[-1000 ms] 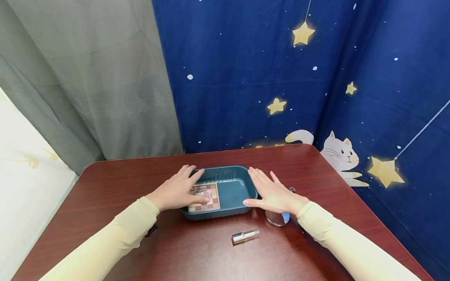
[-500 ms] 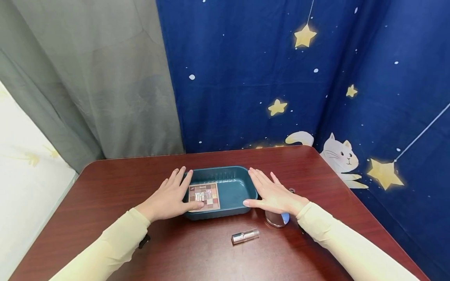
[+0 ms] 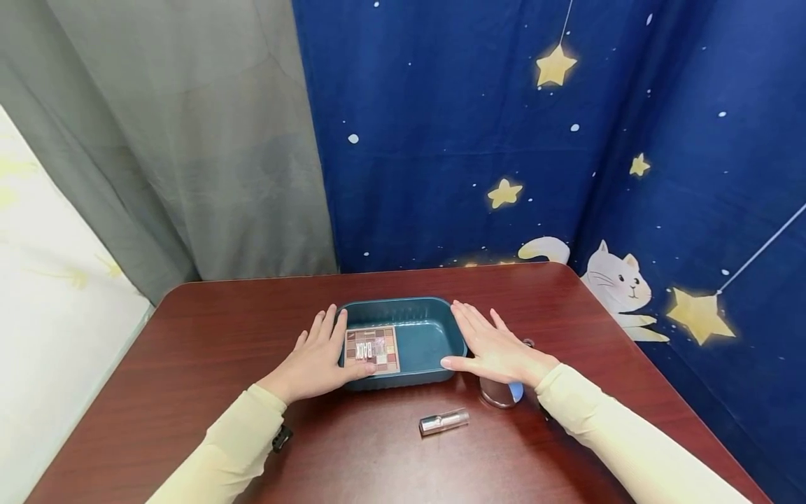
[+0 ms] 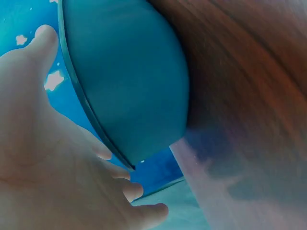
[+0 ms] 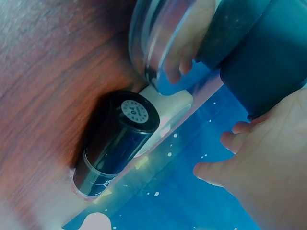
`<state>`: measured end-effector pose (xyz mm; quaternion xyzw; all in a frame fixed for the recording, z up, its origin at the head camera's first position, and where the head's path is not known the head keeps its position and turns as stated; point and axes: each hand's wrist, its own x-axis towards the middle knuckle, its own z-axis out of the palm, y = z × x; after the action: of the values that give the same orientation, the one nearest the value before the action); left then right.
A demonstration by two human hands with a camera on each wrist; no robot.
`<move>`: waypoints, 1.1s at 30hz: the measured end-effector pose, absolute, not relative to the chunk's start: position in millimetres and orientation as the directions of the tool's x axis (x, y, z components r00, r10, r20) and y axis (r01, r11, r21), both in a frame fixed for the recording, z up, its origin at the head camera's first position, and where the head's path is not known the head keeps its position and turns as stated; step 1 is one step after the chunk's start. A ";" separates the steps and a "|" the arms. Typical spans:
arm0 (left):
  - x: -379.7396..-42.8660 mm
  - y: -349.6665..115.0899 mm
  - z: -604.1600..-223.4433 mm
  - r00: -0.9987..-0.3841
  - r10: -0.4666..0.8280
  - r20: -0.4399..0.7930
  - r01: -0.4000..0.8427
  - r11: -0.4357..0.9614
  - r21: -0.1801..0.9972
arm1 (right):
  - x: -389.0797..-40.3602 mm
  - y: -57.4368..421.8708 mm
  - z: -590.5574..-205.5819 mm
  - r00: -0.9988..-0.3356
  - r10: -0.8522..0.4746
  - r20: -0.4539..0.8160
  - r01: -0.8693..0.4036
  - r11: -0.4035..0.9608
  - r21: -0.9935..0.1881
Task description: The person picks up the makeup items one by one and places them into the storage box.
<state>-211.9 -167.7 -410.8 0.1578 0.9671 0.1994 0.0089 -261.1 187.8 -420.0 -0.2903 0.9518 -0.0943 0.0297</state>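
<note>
A teal tray [image 3: 431, 343] sits on the table with an eyeshadow palette [image 3: 371, 350] lying in its left part. My left hand [image 3: 311, 364] lies along the tray's left end, fingers straight, its thumb overlapping the palette's near edge in the head view. At the tray's right end, my right hand [image 3: 500, 353] has its fingers straight along the rim and its thumb at the near corner. The left wrist view shows the tray's outer wall [image 4: 129, 81] beside the palm. Neither hand curls round anything.
In front of the tray lies a silver lipstick tube [image 3: 443, 422] with a clear end. A round, reflective mirror-like piece [image 3: 497, 393] stands beneath the right wrist. Close by is a dark cylindrical tube [image 5: 117, 139] with a round end label. Curtains hang beyond the table's far edge.
My left hand has drawn back from over the tray's left corner to its left end, uncovering more of the palette. The right hand stays at the right end. The head view has shifted slightly.
</note>
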 end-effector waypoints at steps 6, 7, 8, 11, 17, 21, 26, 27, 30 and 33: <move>-207.3 -163.4 -415.7 -0.966 0.255 0.042 0.249 0.878 0.409 | -260.8 186.9 -419.5 -0.825 -0.564 0.013 -0.554 0.806 -0.211; -206.7 -162.6 -416.1 -0.968 0.249 0.042 0.244 0.880 0.408 | -260.6 187.0 -419.4 -0.826 -0.564 0.016 -0.554 0.805 -0.212; -206.3 -161.8 -416.4 -0.969 0.243 0.043 0.239 0.881 0.408 | -260.5 187.1 -419.3 -0.826 -0.563 0.020 -0.554 0.806 -0.210; -204.8 -159.6 -416.5 -0.973 0.225 0.043 0.223 0.888 0.402 | -261.0 187.7 -419.8 -0.829 -0.558 0.022 -0.550 0.808 -0.211; -198.9 -158.4 -415.5 -0.982 0.187 0.027 0.180 0.886 0.428 | -261.9 186.1 -420.6 -0.826 -0.564 0.018 -0.554 0.805 -0.211; -193.4 -159.2 -415.6 -0.986 0.166 0.028 0.162 0.886 0.434 | -262.9 184.7 -422.5 -0.821 -0.571 0.028 -0.563 0.799 -0.212; -189.5 -158.7 -419.6 -0.988 0.152 0.017 0.143 0.884 0.445 | -261.0 187.5 -422.8 -0.826 -0.563 0.018 -0.553 0.805 -0.215; -189.3 -158.0 -420.4 -0.989 0.150 0.018 0.142 0.880 0.453 | -260.5 188.2 -422.2 -0.830 -0.558 0.013 -0.548 0.810 -0.212; -188.8 -155.9 -422.1 -0.989 0.142 0.030 0.140 0.872 0.470 | -260.0 189.5 -420.6 -0.832 -0.555 0.010 -0.544 0.813 -0.208; -187.9 -156.8 -423.2 -0.991 0.128 0.037 0.131 0.875 0.465 | -260.5 187.6 -419.9 -0.831 -0.557 0.002 -0.545 0.812 -0.210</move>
<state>-187.9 -156.8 -423.2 0.0670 0.9683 0.2405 -0.0027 -260.5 187.6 -419.9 -0.2896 0.9513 -0.1011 0.0297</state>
